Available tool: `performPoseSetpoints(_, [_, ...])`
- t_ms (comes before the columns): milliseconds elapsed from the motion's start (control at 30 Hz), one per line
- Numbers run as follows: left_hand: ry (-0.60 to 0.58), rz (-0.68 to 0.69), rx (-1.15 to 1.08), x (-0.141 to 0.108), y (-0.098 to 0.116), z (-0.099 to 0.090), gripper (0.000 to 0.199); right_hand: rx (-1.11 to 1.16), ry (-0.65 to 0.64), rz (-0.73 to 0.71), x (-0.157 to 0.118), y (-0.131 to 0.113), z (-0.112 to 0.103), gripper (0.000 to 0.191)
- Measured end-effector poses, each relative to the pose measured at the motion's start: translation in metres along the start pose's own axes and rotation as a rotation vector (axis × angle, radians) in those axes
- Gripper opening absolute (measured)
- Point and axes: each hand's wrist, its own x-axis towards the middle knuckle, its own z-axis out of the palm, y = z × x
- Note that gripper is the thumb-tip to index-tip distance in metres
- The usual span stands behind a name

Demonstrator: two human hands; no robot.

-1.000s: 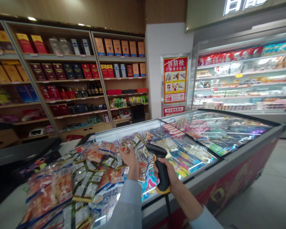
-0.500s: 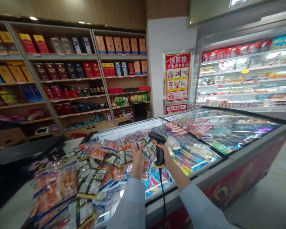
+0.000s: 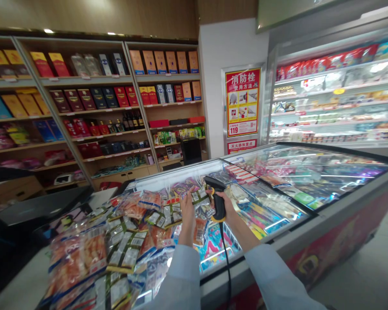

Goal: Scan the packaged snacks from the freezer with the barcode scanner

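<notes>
**Black corded barcode scanner held over a small snack packet at a shop freezer**

The black handheld barcode scanner [image 3: 217,200], with a yellow band at its base, stands almost upright with its head tilted toward the left hand; a black cord [image 3: 225,258] hangs from its base; the right hand [image 3: 228,206] wraps firmly around its grip, the forearm angling in from the lower right in a pale blue sleeve [image 3: 271,280]; the left hand [image 3: 187,219] is raised with its fingers curled, just beside a small clear foil-backed snack packet [image 3: 200,202]; the view is crowded, so I cannot tell if those fingers are holding it; the packet sits above a heap of clear plastic snack packets [image 3: 126,254] on the glass lid of a grey-rimmed chest freezer [image 3: 294,243]; wooden shelves of boxed goods [image 3: 84,80] stand beyond
</notes>
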Motion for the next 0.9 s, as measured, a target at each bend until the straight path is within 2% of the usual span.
performPoseSetpoints(100, [0.021, 0.098, -0.023, 0.001, 0.003, -0.002, 0.055, 0.001, -0.077, -0.013, -0.003, -0.002, 0.003, 0.037])
performPoseSetpoints(200, [0.007, 0.077, -0.144, 0.000, 0.006, 0.000, 0.057, -0.043, -0.052, 0.003, 0.001, -0.005, 0.006, 0.031])
performPoseSetpoints(267, [-0.024, -0.001, -0.219, -0.002, 0.008, 0.002, 0.057, -0.055, -0.011, 0.008, 0.007, -0.007, 0.007, 0.028])
performPoseSetpoints(367, [-0.074, -0.191, -0.283, -0.004, 0.008, 0.000, 0.058, -0.072, 0.058, 0.010, 0.012, -0.013, 0.009, 0.025])
performPoseSetpoints(433, [-0.054, -0.232, -0.331, -0.003, 0.008, -0.003, 0.058, -0.101, 0.139, 0.016, 0.007, -0.019, 0.012, 0.024])
performPoseSetpoints(533, [0.044, -0.127, -0.416, 0.000, 0.011, -0.009, 0.057, -0.144, 0.198, -0.006, -0.015, -0.025, 0.023, 0.024])
performPoseSetpoints(700, [0.193, 0.058, -0.402, 0.003, 0.018, -0.009, 0.059, -0.193, 0.164, 0.036, -0.059, -0.019, 0.049, 0.023])
performPoseSetpoints(833, [0.254, 0.117, -0.400, 0.003, 0.018, -0.007, 0.057, -0.176, 0.136, 0.101, -0.074, -0.006, 0.064, 0.028])
performPoseSetpoints(900, [0.274, 0.138, -0.403, 0.004, 0.017, -0.008, 0.054, -0.140, 0.073, 0.122, -0.076, -0.002, 0.068, 0.029])
